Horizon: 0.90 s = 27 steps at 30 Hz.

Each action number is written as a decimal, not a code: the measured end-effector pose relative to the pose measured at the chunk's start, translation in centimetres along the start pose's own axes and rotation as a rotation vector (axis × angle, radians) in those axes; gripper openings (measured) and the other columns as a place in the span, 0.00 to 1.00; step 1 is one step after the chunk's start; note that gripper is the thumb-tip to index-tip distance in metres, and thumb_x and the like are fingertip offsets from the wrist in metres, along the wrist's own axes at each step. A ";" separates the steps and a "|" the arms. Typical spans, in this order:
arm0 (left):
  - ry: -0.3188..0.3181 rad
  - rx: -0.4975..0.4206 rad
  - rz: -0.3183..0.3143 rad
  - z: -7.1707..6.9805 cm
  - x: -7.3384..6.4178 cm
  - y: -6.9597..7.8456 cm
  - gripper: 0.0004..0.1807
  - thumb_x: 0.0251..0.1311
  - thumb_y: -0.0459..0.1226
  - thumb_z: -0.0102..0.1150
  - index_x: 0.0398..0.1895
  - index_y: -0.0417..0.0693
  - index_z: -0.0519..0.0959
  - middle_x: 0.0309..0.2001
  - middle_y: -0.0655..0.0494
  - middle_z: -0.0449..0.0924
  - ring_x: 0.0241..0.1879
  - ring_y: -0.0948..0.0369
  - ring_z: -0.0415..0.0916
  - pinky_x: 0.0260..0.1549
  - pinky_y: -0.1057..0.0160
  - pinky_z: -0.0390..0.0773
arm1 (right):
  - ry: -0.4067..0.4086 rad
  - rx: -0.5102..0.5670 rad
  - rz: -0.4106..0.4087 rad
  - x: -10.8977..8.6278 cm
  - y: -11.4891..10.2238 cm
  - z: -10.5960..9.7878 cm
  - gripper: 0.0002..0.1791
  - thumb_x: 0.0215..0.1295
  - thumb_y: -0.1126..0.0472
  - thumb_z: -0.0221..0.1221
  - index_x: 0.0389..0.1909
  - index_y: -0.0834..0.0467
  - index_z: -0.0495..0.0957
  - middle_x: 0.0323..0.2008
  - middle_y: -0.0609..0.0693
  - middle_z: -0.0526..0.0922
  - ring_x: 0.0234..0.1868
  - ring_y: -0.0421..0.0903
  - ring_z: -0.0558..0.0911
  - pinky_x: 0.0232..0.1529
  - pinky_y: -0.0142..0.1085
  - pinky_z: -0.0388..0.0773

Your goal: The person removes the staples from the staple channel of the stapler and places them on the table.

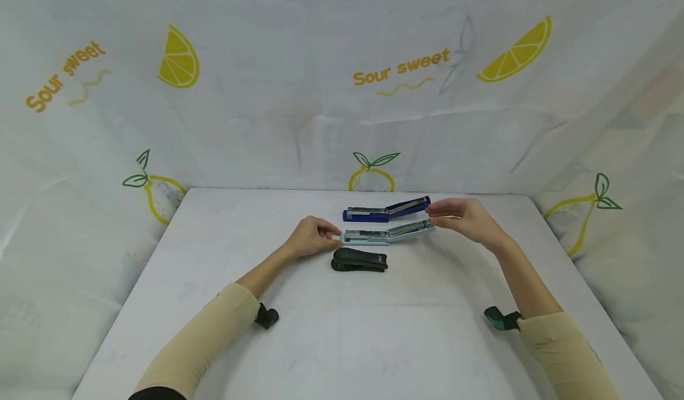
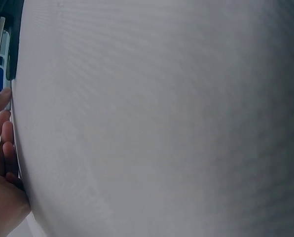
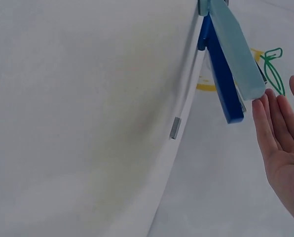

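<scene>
My left hand [image 1: 312, 237] pinches the left end of a light blue stapler [image 1: 366, 238] lying on the table, its top arm swung open to the right. At that arm's raised tip is my right hand [image 1: 470, 220]; in the right wrist view its nearly straight fingers [image 3: 280, 123] touch or nearly touch the tip. Just behind lies a dark blue stapler [image 1: 366, 215], opened the same way. Nearer me is a black stapler [image 1: 359, 260], folded together. The left wrist view catches only part of my left hand [image 2: 4, 197] and the staplers at its edge.
The white table [image 1: 342, 340] runs back to a hanging white sheet [image 1: 256, 121] printed with lemons and words. A small grey metallic strip [image 3: 175, 128] lies on the table in the right wrist view. Wrist camera mounts [image 1: 267, 316] stick out from both sleeves.
</scene>
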<state>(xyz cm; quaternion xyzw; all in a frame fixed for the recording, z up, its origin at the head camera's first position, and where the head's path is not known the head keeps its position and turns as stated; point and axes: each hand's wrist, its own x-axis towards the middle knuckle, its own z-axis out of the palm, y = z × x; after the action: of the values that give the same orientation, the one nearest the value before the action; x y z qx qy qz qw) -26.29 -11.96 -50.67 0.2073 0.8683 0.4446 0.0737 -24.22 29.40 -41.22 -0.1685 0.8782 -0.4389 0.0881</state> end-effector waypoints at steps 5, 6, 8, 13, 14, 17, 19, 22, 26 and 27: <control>0.002 -0.007 -0.008 0.0 0.0 0.0 0.15 0.56 0.40 0.82 0.44 0.43 0.93 0.28 0.58 0.84 0.28 0.66 0.70 0.32 0.70 0.69 | 0.021 0.010 -0.021 0.2 -1.2 0.3 0.21 0.76 0.60 0.67 0.64 0.64 0.83 0.62 0.66 0.87 0.52 0.26 0.86 0.53 0.21 0.82; 0.002 -0.007 -0.010 0.0 0.0 0.0 0.15 0.56 0.40 0.82 0.44 0.44 0.93 0.27 0.58 0.84 0.28 0.66 0.70 0.32 0.70 0.69 | 0.019 0.020 -0.020 0.2 -1.4 0.4 0.21 0.76 0.59 0.68 0.64 0.64 0.83 0.62 0.66 0.87 0.51 0.26 0.86 0.53 0.21 0.82; 0.001 -0.008 -0.012 0.0 0.0 0.1 0.15 0.56 0.40 0.82 0.44 0.44 0.93 0.28 0.58 0.84 0.28 0.66 0.70 0.32 0.70 0.69 | 0.013 0.036 -0.022 0.3 -1.7 0.6 0.21 0.76 0.59 0.68 0.64 0.63 0.83 0.62 0.65 0.87 0.51 0.26 0.87 0.53 0.21 0.82; -0.001 -0.002 -0.009 -0.1 -0.1 0.1 0.15 0.57 0.40 0.82 0.45 0.43 0.93 0.28 0.58 0.84 0.28 0.66 0.70 0.32 0.70 0.69 | -0.007 0.050 -0.015 0.7 -2.2 1.3 0.19 0.76 0.57 0.68 0.61 0.61 0.85 0.59 0.63 0.89 0.52 0.29 0.87 0.54 0.23 0.82; -0.002 0.000 -0.010 -0.1 -0.1 0.1 0.15 0.57 0.40 0.82 0.45 0.43 0.93 0.28 0.58 0.84 0.28 0.66 0.70 0.32 0.70 0.69 | -0.014 0.054 -0.015 0.8 -2.2 1.5 0.18 0.76 0.57 0.68 0.61 0.61 0.85 0.59 0.64 0.89 0.52 0.30 0.87 0.54 0.23 0.82; -0.004 0.002 -0.009 -0.1 -0.1 0.2 0.16 0.57 0.41 0.82 0.45 0.43 0.93 0.28 0.58 0.85 0.28 0.66 0.70 0.32 0.70 0.69 | -0.036 0.069 -0.011 1.1 -2.3 2.1 0.17 0.76 0.57 0.68 0.59 0.60 0.86 0.58 0.63 0.89 0.52 0.32 0.88 0.54 0.25 0.83; -0.004 0.002 -0.007 -0.1 -0.1 0.2 0.16 0.56 0.41 0.82 0.45 0.43 0.93 0.28 0.57 0.85 0.28 0.66 0.70 0.32 0.70 0.69 | -0.051 0.090 -0.010 1.4 -2.3 2.5 0.16 0.76 0.57 0.68 0.59 0.60 0.86 0.58 0.63 0.90 0.52 0.33 0.89 0.54 0.26 0.83; -0.002 0.000 -0.004 -0.1 -0.2 0.2 0.16 0.57 0.41 0.82 0.45 0.43 0.93 0.28 0.57 0.84 0.28 0.66 0.70 0.32 0.70 0.69 | -0.070 0.119 -0.005 1.7 -2.4 3.2 0.17 0.75 0.56 0.69 0.58 0.60 0.87 0.57 0.62 0.90 0.52 0.35 0.90 0.55 0.26 0.83; -0.001 0.001 -0.001 -0.1 -0.2 0.2 0.16 0.57 0.41 0.82 0.46 0.43 0.93 0.28 0.57 0.84 0.28 0.66 0.70 0.32 0.70 0.69 | -0.103 0.150 0.012 2.2 -2.5 4.2 0.17 0.75 0.55 0.69 0.58 0.59 0.87 0.57 0.63 0.90 0.54 0.44 0.92 0.57 0.29 0.85; -0.003 0.000 0.000 -0.1 -0.2 0.2 0.16 0.57 0.41 0.82 0.46 0.43 0.93 0.29 0.57 0.84 0.28 0.66 0.70 0.32 0.70 0.69 | -0.112 0.156 0.015 2.3 -2.5 4.4 0.17 0.75 0.55 0.69 0.58 0.59 0.87 0.57 0.64 0.90 0.55 0.46 0.92 0.57 0.30 0.85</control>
<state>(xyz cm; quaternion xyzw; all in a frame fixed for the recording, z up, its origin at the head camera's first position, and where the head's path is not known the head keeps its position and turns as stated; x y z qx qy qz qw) -26.10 -11.96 -50.43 0.2080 0.8681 0.4444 0.0751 -24.48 23.92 -41.88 -0.1788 0.8364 -0.4950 0.1531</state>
